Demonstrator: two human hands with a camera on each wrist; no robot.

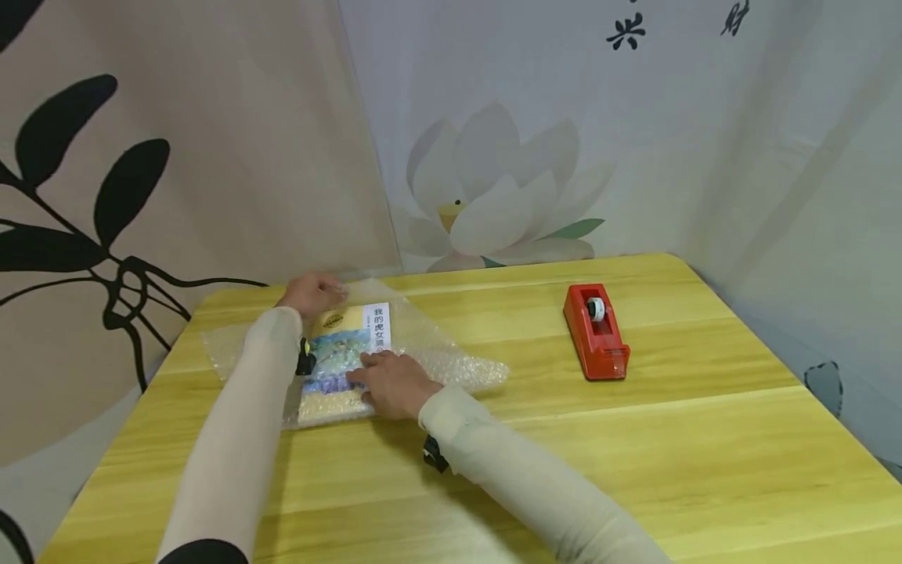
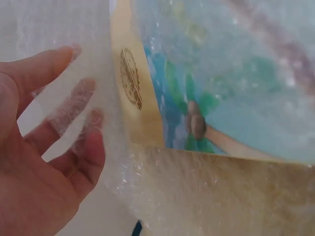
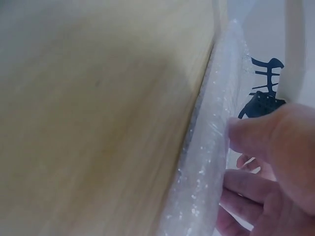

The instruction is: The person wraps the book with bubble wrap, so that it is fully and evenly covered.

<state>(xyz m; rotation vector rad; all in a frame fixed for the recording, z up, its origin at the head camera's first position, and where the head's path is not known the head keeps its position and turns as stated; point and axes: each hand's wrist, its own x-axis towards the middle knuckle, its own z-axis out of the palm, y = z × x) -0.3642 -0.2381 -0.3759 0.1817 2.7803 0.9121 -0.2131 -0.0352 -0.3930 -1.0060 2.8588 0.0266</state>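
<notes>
A picture book [image 1: 340, 352] with a yellow and blue cover lies inside clear bubble wrap [image 1: 451, 364] on the left part of the table. At the far edge of the wrap, my left hand [image 1: 313, 295] holds the film with bent fingers. In the left wrist view several of its fingertips [image 2: 93, 118] show through the bubbles, beside the book's corner. My right hand [image 1: 396, 384] rests on the wrapped book's right side, fingers spread and pointing left. Its thumb and fingers touch the wrap's surface in the right wrist view.
A red tape dispenser [image 1: 597, 333] with a small roll stands on the right of the wooden table [image 1: 669, 454]. Behind the table's far edge hangs a curtain [image 1: 507, 70] printed with a lotus and leaves. Loose wrap spreads out to both sides of the book.
</notes>
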